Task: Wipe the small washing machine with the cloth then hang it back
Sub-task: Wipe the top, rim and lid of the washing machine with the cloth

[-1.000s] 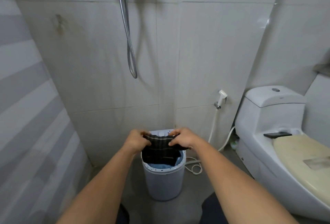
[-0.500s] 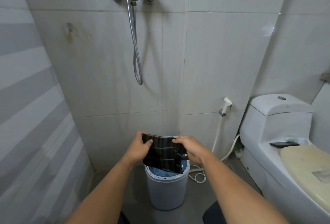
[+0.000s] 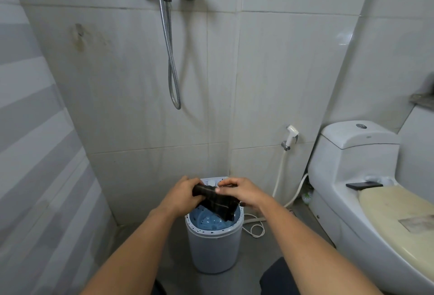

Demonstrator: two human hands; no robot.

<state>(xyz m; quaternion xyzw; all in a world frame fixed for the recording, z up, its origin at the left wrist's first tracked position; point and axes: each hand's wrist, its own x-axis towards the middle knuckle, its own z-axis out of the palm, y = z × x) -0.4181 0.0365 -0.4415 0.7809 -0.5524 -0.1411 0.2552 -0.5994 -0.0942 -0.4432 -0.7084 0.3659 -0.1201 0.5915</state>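
Both hands are gripping the dark cloth [image 3: 217,202], bunched, directly above the open washing machine [image 3: 215,245]. Left hand [image 3: 182,195] is clamping its left end; right hand [image 3: 242,192] is pinching the top edge. Hands are nearly touching. Toilet [image 3: 366,189] is standing to the right.

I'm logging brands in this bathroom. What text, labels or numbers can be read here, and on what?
None can be read.
Toilet tank: a small dark mark on its front, too small to read.
Washing machine: control panel markings behind the hands, blurred.
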